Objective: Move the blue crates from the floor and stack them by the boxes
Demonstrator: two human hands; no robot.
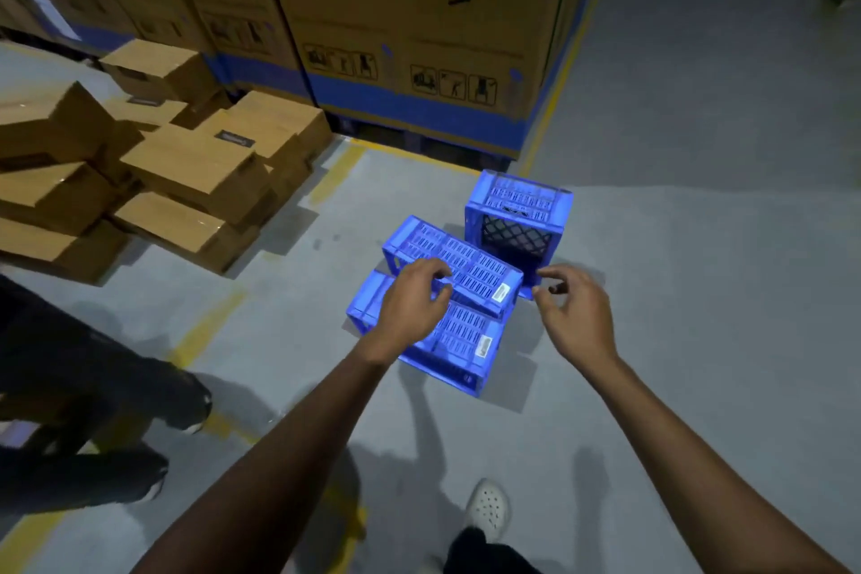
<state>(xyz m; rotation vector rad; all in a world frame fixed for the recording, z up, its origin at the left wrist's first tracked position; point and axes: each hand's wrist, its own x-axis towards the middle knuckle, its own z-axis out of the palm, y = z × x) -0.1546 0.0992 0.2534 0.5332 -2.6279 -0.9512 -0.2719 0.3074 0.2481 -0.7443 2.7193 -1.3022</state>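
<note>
Head view: two bare hands reach out over three blue crates on the floor.

Nearest, the left hand [410, 308] hovers with fingers curled and loose, gripping nothing, above the near crate [447, 340]; the right hand [575, 312] beside it is likewise spread and empty. Just beyond the left fingertips lies the middle crate [466, 268], overlapping the near one. Past the right hand's fingertips the far crate [519, 219] stands on its side, its open mouth facing the hands. Farther off to the left sit small cardboard boxes [186, 168], with tall cartons [410, 28] behind.
</note>
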